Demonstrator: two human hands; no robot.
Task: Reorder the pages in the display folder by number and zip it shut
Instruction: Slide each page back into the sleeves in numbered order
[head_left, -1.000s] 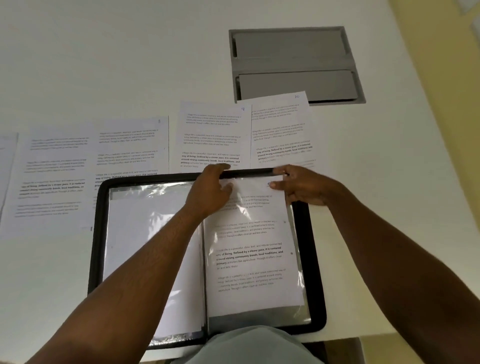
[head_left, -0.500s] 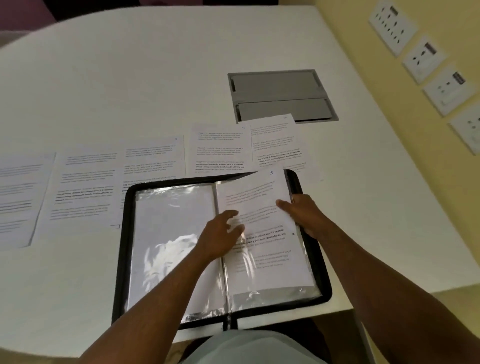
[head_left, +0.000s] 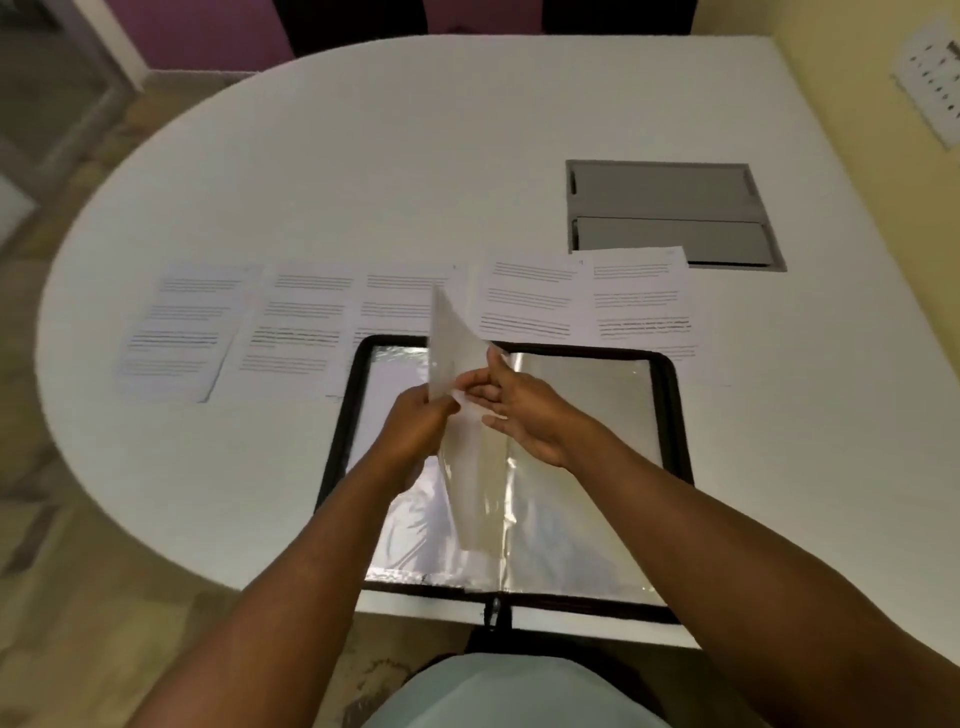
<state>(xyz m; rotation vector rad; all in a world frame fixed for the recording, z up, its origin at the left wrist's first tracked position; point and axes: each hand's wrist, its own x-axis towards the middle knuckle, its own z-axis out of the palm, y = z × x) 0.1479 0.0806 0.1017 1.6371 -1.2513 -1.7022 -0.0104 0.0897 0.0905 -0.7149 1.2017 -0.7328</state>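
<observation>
A black zip display folder (head_left: 675, 415) lies open at the table's near edge, its clear sleeves shining. One sleeve with a page (head_left: 457, 358) stands almost upright over the spine, mid-turn. My left hand (head_left: 415, 431) pinches its left face near the middle. My right hand (head_left: 524, 415) touches its right side, fingers spread and thumb on the sheet. The right-hand sleeve (head_left: 587, 415) beneath looks empty. Several printed pages (head_left: 306, 322) lie in a row on the table behind the folder. The zip pull (head_left: 493, 610) hangs at the near edge.
A grey recessed cable hatch (head_left: 670, 208) sits in the white table (head_left: 415, 156) at the back right, partly under the rightmost page (head_left: 641, 296). A yellow wall with sockets (head_left: 930, 83) runs along the right. Tiled floor lies to the left.
The page that lay flat on the right side has been lifted and swung upright toward the left. Both hands moved to the spine. The camera tilted up, showing more table.
</observation>
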